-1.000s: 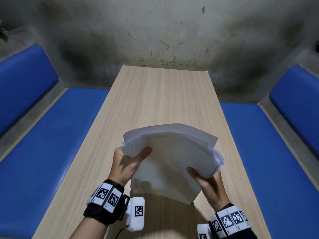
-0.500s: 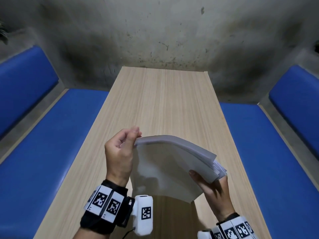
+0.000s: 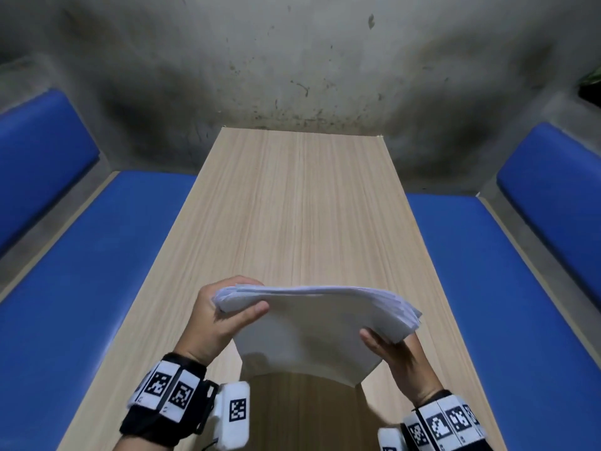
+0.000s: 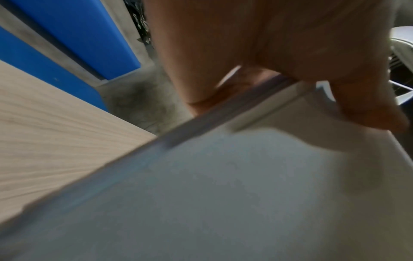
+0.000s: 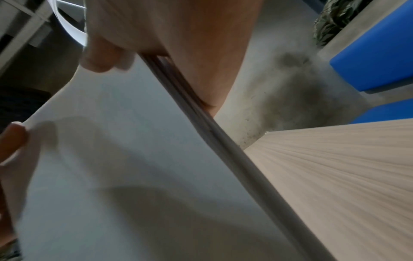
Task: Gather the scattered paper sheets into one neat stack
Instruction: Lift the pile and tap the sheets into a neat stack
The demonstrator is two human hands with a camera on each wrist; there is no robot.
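Observation:
A stack of white paper sheets (image 3: 312, 323) stands tilted on its lower edge on the wooden table (image 3: 302, 206), close to the near end. My left hand (image 3: 224, 314) grips the stack's upper left corner, thumb in front and fingers behind. At the right side my right hand (image 3: 395, 351) holds the stack with its thumb on the front face. The sheet edges on the right are fanned slightly. In the left wrist view the paper stack (image 4: 223, 194) fills the lower frame under my fingers (image 4: 357, 98). The right wrist view shows the paper stack (image 5: 116, 176) edge-on.
Blue cushioned benches run along both sides of the table, left bench (image 3: 81, 288) and right bench (image 3: 507, 304). A stained grey concrete wall (image 3: 292, 60) stands at the table's far end. Bare wood stretches beyond the stack.
The left hand shifted from the stack's front face to its upper left corner. The loose, splayed sheets have drawn together into a tighter, more squared stack.

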